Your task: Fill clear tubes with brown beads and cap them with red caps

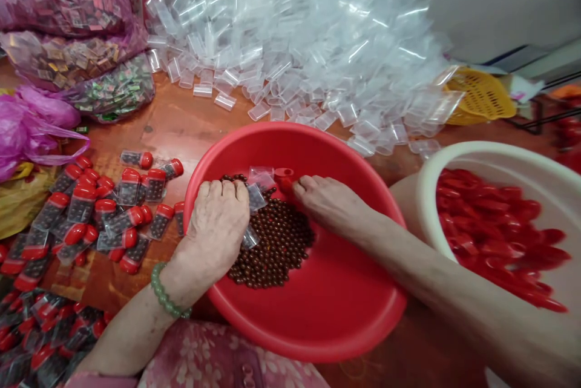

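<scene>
Inside a red basin (299, 321) lies a heap of small brown balls (281, 243). My left hand (220, 224), with a green bead bracelet (167, 291) at the wrist, is over the heap's left side. Its fingers are curled round clear plastic cases (256, 197) that stick out beside them; how many are in the palm is hidden. Across from it, my right hand (329, 200) pinches a red cap (285, 182), partly covered by its fingertips. The cap is close to the open end of a clear case (262, 176); I cannot tell whether they touch.
Filled red-capped cases (129, 185) lie to the left. A large pile of clear cases (290, 43) covers the back. On the right stands a white tub (429, 194) of red caps (490, 224), with a yellow basket (481, 94) behind. Bags of small packets (82, 55) are at back left.
</scene>
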A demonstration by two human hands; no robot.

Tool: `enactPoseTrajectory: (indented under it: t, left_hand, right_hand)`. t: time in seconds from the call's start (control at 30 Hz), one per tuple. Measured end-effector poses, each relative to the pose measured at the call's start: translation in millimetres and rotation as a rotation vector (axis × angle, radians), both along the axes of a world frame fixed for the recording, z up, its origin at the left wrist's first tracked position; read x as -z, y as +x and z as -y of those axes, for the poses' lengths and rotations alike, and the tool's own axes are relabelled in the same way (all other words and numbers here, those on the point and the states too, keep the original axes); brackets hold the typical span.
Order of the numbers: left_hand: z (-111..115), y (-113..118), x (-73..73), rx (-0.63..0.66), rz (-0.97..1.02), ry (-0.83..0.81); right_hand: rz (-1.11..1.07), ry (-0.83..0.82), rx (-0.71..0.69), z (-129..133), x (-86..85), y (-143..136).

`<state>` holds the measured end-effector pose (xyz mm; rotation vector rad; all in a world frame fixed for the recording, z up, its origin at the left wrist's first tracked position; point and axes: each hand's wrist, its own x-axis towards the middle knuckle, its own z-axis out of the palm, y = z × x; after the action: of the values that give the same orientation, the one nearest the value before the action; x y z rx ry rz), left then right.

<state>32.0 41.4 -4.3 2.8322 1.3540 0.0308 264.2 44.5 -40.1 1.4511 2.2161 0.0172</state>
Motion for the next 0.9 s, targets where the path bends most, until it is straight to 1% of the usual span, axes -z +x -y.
enactPoseTrajectory:
  t: [0.13, 0.2, 0.27, 0.37, 0.47, 0.63, 0.77, 0.9]
  left_hand:
    - [1, -1, -0.6, -0.001, 0.019, -0.032]
    - [2, -1, -0.8, 0.003, 0.029, -0.037]
    - [2, -2, -0.9, 0.005, 0.030, -0.029]
    - [2, -2, -1.0, 0.012, 0.029, -0.031]
    - [1, -2, -1.6, 0.025, 0.025, -0.053]
    - [2, -1, -1.3, 0.025, 0.021, -0.067]
    - [2, 0, 0.2, 0.032, 0.026, -0.077]
    - [3, 0, 0.1, 0.031, 0.042, -0.082]
  right_hand:
    - [-0.018, 0.072, 0.017, -8, -7.9, -2]
    - [-0.009, 0.092, 0.015, -4, -11.9, 0]
    - [0.009, 0.078, 0.002, 3, -12.3, 2]
    - [0.035, 0.030, -0.041, 11, -5.5, 6]
    - [0.036, -0.003, -0.106, 12, 4.0, 9]
    - [-0.025, -0.060, -0.227, 16, 12.0, 8]
    - [-0.131, -0.124, -0.318, 33, 17.7, -4]
    - [-0.265, -0.215, -0.365, 50, 22.0, -23]
